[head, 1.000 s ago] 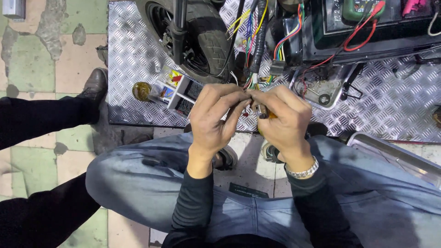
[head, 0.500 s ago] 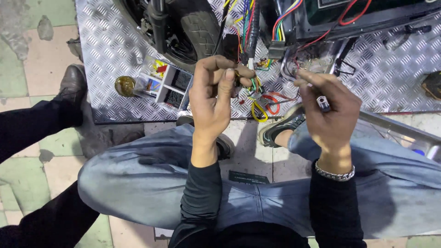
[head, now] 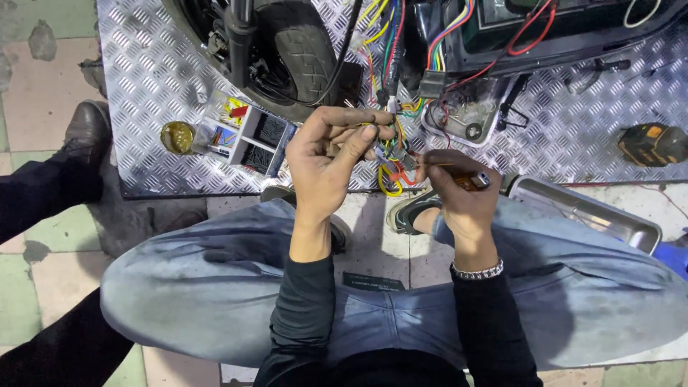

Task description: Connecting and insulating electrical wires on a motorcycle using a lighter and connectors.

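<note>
My left hand pinches the wire bundle; my right hand grips a small tool just beside it. A slip could nick neighbouring wires.

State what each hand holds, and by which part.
Left hand pinches coloured wires near their ends; right hand grips a small orange-handled tool by its handle.

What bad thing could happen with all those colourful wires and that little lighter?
The right hand holds a small lighter-like tool close to the wire bundle pinched by the left hand; heat might scorch neighbouring wires or fingertips. The wires look tangled, so tugging could loosen a connector.
</note>
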